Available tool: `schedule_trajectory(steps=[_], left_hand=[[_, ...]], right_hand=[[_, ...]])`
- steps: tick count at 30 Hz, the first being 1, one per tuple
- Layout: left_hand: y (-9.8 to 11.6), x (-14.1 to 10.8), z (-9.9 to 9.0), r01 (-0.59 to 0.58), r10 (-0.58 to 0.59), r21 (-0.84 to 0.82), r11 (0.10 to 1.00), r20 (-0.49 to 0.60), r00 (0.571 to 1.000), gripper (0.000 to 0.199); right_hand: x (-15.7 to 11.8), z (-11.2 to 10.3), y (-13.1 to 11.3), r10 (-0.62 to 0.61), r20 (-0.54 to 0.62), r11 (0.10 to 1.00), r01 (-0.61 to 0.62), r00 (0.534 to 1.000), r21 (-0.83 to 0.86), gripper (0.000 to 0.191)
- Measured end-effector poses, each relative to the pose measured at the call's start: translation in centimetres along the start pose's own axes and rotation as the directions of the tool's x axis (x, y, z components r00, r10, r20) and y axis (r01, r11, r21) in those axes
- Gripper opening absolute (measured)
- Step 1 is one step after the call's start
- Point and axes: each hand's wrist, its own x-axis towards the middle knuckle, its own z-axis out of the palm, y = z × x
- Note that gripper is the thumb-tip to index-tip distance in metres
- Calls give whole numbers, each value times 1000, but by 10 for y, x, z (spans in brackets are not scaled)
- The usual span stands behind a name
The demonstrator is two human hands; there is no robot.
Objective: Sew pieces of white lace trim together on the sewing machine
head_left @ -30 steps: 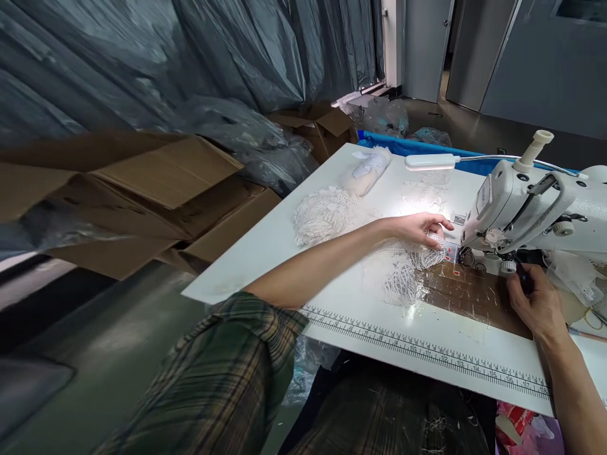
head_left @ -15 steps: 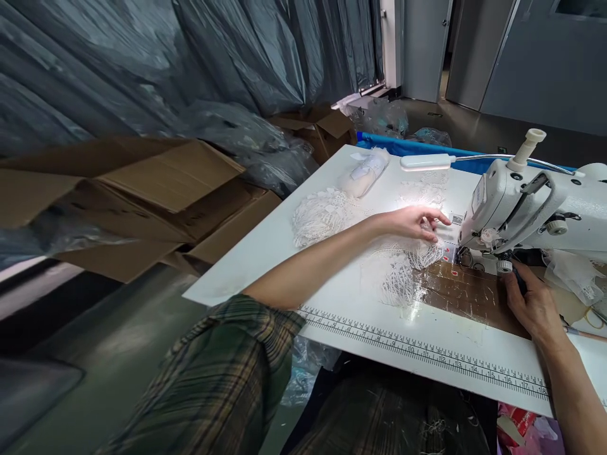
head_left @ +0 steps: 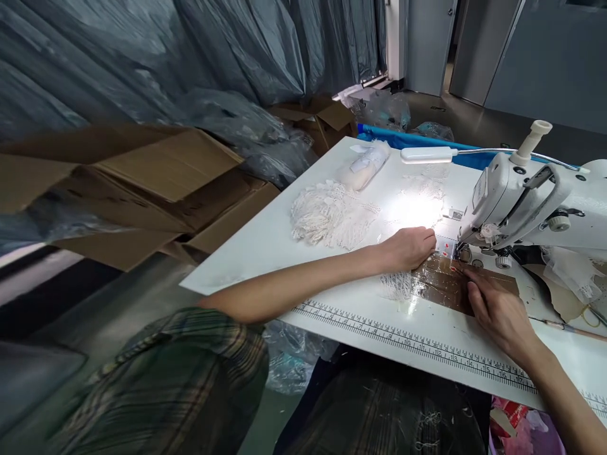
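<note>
A white sewing machine (head_left: 516,202) stands on the white table (head_left: 256,253) at the right. My left hand (head_left: 411,248) is closed just left of its needle area, over white lace (head_left: 397,285); what the fingers pinch is too small to make out. My right hand (head_left: 497,309) lies over the brown taped patch (head_left: 441,281) in front of the needle, its fingers pointing at the needle area; whether it holds anything is unclear. A heap of white lace (head_left: 317,215) lies farther left, with a wrapped white roll (head_left: 370,165) behind it.
A white lamp (head_left: 427,155) on a bendy arm shines on the table. A printed ruler (head_left: 417,344) runs along the front edge. Open cardboard boxes (head_left: 165,164) and clear plastic bags (head_left: 256,139) are at the left. White fabric scraps (head_left: 571,272) lie right of the machine.
My left hand has closed and moved slightly nearer to me. My right hand has come left from beneath the machine's right side onto the brown patch. The lace near my left hand has shifted.
</note>
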Motion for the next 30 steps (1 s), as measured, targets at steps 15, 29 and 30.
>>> schedule_trajectory(steps=[15,29,30], left_hand=[[19,-28,2,-114,77,-233,966,-161,984,23],[2,-129,-39,29,5,149,988,-221,975,24],[-4,-129,-44,77,-19,211,974,-264,964,24]], right_hand=[[28,20,-26,84,-41,968,-91,996,-234,47],[52,17,-34,135,164,991,-130,977,-41,22],[53,17,-36,131,182,991,-128,975,-26,19]])
